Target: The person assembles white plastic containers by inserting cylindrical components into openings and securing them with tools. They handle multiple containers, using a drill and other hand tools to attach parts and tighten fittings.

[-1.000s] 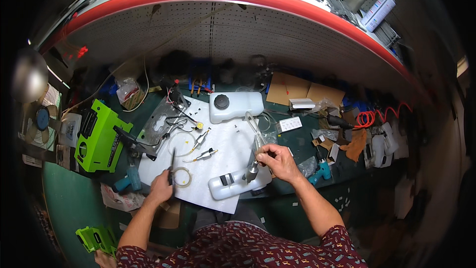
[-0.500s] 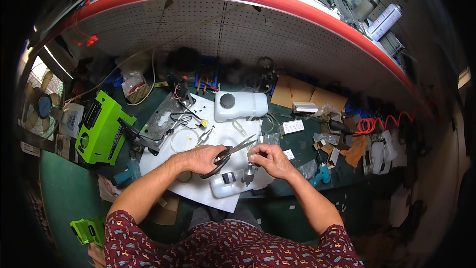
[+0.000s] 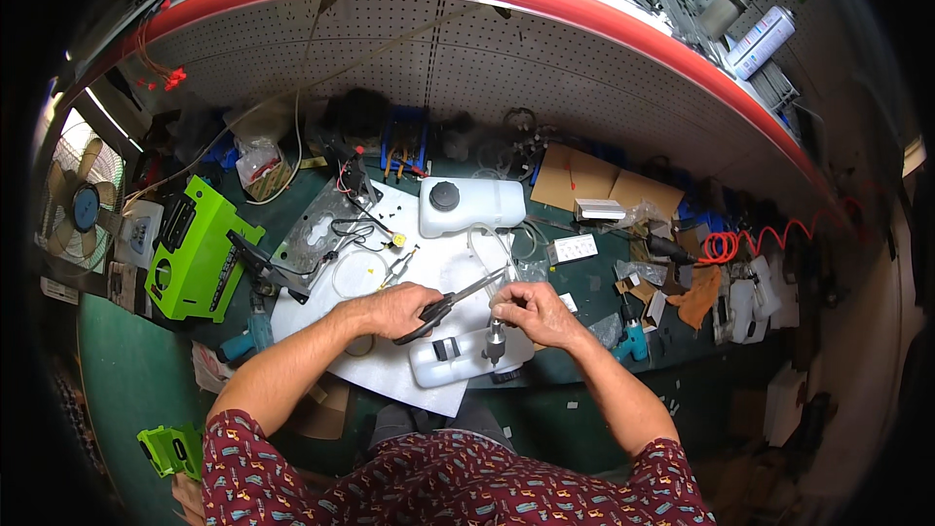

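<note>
My left hand [image 3: 394, 310] grips black-handled scissors [image 3: 458, 297], whose blades point right toward my right hand. My right hand [image 3: 531, 312] pinches a clear thin tube [image 3: 487, 245] just above a small white plastic tank [image 3: 463, 358] with a dark fitting on top. The tank lies on a white sheet [image 3: 390, 263] at the bench's near edge. The scissor tips sit close to the tube at my right fingertips.
A larger white tank with a black cap [image 3: 472, 205] stands behind. A bright green machine [image 3: 195, 248] sits at left, and a fan [image 3: 83, 205] at far left. Cardboard pieces [image 3: 594, 180], a red coiled hose [image 3: 750, 244] and small parts crowd the right. A pegboard wall rises behind.
My left hand lifted from the sheet's left side with the scissors and brought them right to my right hand. My right hand stayed over the small tank.
</note>
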### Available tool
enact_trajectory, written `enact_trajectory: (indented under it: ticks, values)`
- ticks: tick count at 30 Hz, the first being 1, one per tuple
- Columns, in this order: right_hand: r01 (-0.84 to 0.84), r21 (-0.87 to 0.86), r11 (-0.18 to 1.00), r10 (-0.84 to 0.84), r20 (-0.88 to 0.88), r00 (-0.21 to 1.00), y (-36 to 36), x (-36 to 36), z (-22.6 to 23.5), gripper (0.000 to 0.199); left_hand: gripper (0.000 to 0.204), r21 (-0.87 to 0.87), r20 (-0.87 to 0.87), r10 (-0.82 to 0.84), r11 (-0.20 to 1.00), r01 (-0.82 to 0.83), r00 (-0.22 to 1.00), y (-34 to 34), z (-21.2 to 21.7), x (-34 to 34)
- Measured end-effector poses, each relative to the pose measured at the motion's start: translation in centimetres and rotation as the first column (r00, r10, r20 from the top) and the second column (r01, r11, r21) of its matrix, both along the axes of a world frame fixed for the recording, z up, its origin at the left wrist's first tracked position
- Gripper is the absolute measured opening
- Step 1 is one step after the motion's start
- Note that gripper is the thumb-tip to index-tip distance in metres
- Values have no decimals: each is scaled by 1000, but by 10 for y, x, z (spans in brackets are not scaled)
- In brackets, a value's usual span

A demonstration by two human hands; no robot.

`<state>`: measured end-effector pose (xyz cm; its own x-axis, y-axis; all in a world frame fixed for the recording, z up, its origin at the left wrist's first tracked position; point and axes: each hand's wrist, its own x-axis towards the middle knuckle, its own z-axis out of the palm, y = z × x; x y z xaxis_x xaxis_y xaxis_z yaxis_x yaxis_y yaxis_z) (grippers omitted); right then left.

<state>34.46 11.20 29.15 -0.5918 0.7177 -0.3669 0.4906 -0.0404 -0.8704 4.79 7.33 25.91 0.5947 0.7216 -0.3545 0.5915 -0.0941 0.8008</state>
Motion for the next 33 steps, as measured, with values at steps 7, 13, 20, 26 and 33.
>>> enact_trajectory:
  ticks: [7,13,20,26,33]
  values:
    - [128,80,989,-125,-41,991,18,44,-5,17,18,43,-20,157,987,-156,987,2,-23,-1]
    - [319,166,933,-317,-40,948,33,120,-30,16,29,118,-400,424,903,-414,813,-83,-127,-23]
    - [385,381,840,-443,73,894,46,190,-137,15,49,3,-559,460,833,-553,689,-132,-168,-8]
    - [515,533,671,-647,80,759,53,200,-188,15,33,79,-529,464,861,-503,711,-137,-190,-4]
    - [852,-14,523,-825,-260,502,31,188,-185,28,22,216,-238,914,380,-899,329,-159,-188,-45]
